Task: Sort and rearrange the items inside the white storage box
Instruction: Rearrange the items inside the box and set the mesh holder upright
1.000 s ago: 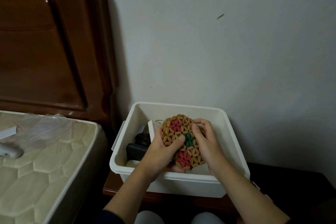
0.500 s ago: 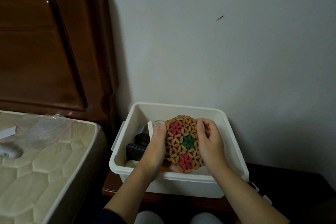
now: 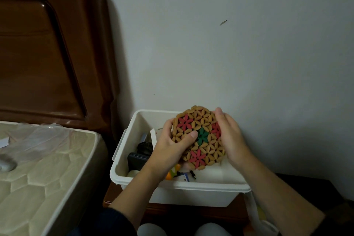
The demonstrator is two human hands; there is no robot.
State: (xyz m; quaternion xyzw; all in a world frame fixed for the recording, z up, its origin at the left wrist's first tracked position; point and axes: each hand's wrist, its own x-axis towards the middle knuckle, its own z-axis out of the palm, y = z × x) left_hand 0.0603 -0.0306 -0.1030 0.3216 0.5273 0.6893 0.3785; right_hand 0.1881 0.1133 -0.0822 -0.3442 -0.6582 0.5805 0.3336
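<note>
While both hands work over it, the pale grey wall (image 3: 229,44) fills the far side, with a dark brown glossy wooden headboard (image 3: 47,48) far left. Cream quilted mattress (image 3: 38,174) sits near left, clear crinkled plastic sheet (image 3: 32,136) lying on its far part. White rectangular plastic storage box (image 3: 191,188) rests on a reddish-brown wooden stand (image 3: 172,209), just right of the mattress, far wall of the box against the grey wall.

Round woven trivet of tan petal-shaped wooden beads with red and green flowers (image 3: 199,138) is held tilted up above the box, over its middle and right part, face toward the camera. Left hand (image 3: 168,151) grips the trivet's left edge, thumb pressed across the front, fingers curled behind. Right hand (image 3: 229,138) clasps the right edge, fingers wrapped round the rim.

Inside the box, left part: black rectangular device (image 3: 137,158) near the left wall, black rounded object (image 3: 144,146) just beyond it, white upright card or box edge (image 3: 154,136) behind the left hand. Near side under the trivet: small orange and green object (image 3: 171,173), white card with blue corner (image 3: 184,177), black plug tip (image 3: 192,174). Exact identity of these small items cannot be told.
</note>
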